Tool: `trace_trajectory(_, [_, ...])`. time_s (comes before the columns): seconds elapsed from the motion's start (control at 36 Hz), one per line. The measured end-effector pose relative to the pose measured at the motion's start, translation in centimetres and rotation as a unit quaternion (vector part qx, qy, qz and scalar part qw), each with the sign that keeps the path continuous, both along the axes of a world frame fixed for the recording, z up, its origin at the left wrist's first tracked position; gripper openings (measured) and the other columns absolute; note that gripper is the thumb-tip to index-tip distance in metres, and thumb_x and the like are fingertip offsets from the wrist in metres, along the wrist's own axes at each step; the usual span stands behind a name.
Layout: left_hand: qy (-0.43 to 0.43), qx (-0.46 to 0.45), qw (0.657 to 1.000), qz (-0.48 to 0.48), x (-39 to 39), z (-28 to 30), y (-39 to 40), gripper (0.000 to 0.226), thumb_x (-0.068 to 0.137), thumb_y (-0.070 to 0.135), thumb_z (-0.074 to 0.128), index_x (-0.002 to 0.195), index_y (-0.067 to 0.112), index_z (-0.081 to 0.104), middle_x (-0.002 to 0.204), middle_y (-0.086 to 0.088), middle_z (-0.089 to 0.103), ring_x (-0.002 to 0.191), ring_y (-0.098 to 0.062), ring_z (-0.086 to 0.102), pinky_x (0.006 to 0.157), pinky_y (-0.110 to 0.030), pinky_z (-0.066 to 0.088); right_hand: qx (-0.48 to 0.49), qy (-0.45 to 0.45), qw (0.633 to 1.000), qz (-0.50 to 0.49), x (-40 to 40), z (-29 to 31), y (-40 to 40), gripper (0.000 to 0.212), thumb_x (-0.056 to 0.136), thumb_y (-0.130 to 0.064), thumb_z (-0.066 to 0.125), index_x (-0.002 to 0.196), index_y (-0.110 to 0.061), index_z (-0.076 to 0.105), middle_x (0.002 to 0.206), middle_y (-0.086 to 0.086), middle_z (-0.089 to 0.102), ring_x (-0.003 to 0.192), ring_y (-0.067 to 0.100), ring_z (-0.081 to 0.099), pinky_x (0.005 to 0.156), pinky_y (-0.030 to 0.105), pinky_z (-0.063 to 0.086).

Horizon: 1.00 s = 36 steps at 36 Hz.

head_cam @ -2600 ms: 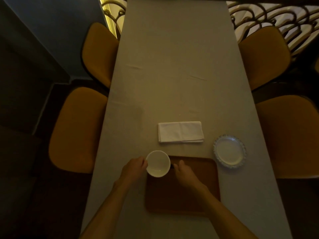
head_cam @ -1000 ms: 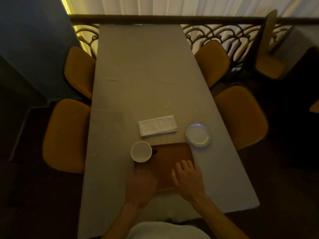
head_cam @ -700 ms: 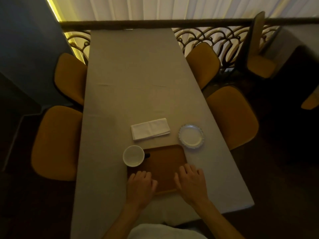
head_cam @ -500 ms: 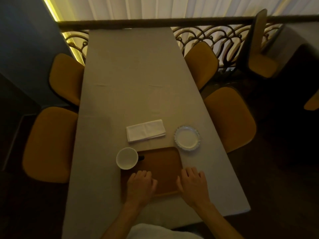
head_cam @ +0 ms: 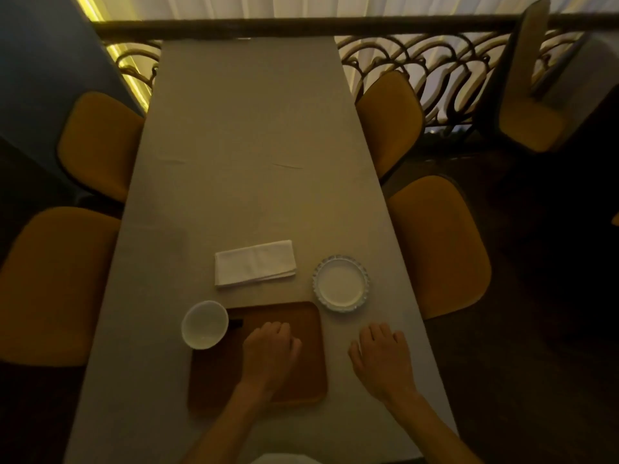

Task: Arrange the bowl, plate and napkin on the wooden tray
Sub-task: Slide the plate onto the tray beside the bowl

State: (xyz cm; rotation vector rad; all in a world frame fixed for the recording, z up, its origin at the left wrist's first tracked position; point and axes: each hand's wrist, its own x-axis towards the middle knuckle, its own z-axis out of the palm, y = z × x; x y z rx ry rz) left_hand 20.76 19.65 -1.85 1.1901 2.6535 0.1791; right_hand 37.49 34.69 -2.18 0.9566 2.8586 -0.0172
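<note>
A brown wooden tray lies near the table's front edge. A white bowl sits at the tray's far left corner, overlapping its rim. A folded white napkin lies on the cloth just beyond the tray. A small white plate with a patterned rim stands off the tray's far right corner. My left hand rests palm down on the middle of the tray, holding nothing. My right hand rests flat on the cloth to the right of the tray, fingers apart, below the plate.
The long table wears a grey cloth. Mustard chairs stand on the left and on the right. An iron railing runs behind the far end.
Both hands let go of the bowl and drew back to the tray. My right hand has since slid off the tray onto the cloth; my left hand shifted toward the tray's middle.
</note>
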Motion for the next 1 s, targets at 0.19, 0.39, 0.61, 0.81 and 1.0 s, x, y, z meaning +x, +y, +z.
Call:
trace_trajectory(0.19, [0.027, 0.017, 0.999, -0.001, -1.4, -0.9, 4.9, 0.018, 0.076, 0.029, 0.057, 0.060, 0.023, 0.049, 0.057, 0.006, 0.052, 0.051, -0.013, 0.048, 0.048, -0.026, 0.036, 0.006, 0.007, 1.000, 0.003, -0.7, -1.1, 5.7, 0.022, 0.086, -0.034, 0.039, 0.068, -0.024, 0.045, 0.067, -0.003, 0.041, 0.065, 0.017, 0.036, 0.061, 0.035, 0.030])
trace_trajectory(0.39, [0.022, -0.001, 1.000, -0.009, -3.5, -3.6, 9.6, 0.027, 0.078, 0.037, 0.040, 0.059, 0.020, 0.050, 0.057, -0.001, 0.056, 0.051, -0.021, 0.055, 0.047, -0.028, 0.039, 0.023, 0.018, 1.000, 0.012, -2.8, -3.0, 10.8, 0.020, 0.088, -0.030, 0.037, 0.069, -0.024, 0.039, 0.069, -0.002, 0.031, 0.067, 0.017, 0.028, 0.061, 0.034, 0.021])
trace_trajectory(0.61, [0.004, -0.051, 0.998, -0.021, -6.1, -6.2, 13.6, 0.023, 0.082, 0.035, 0.055, 0.064, 0.019, 0.056, 0.063, -0.002, 0.062, 0.059, -0.025, 0.061, 0.050, -0.030, 0.044, 0.005, -0.001, 1.000, 0.011, -5.9, -5.7, 15.4, 0.022, 0.086, -0.032, 0.033, 0.074, -0.020, 0.046, 0.072, 0.001, 0.047, 0.069, 0.022, 0.045, 0.062, 0.033, 0.025])
trace_trajectory(0.81, [-0.013, -0.102, 0.995, 0.002, -6.7, -8.5, 13.7, 0.022, 0.076, 0.029, 0.065, 0.061, 0.021, 0.050, 0.058, -0.003, 0.060, 0.053, -0.026, 0.060, 0.043, -0.030, 0.042, -0.031, 0.007, 0.999, 0.010, -7.0, -8.4, 16.0, 0.024, 0.085, -0.031, 0.033, 0.070, -0.018, 0.048, 0.068, 0.002, 0.048, 0.066, 0.022, 0.046, 0.058, 0.033, 0.030])
trace_trajectory(1.0, [-0.077, -0.070, 0.995, -0.001, -7.8, -9.9, 14.8, 0.022, 0.094, 0.034, 0.042, 0.084, 0.017, 0.054, 0.088, -0.008, 0.066, 0.084, -0.032, 0.064, 0.063, -0.039, 0.048, -0.079, -0.064, 0.994, 0.028, -6.4, -12.0, 17.2, 0.041, 0.091, -0.021, 0.017, 0.081, -0.014, 0.056, 0.077, 0.006, 0.054, 0.073, 0.026, 0.048, 0.059, 0.033, 0.024])
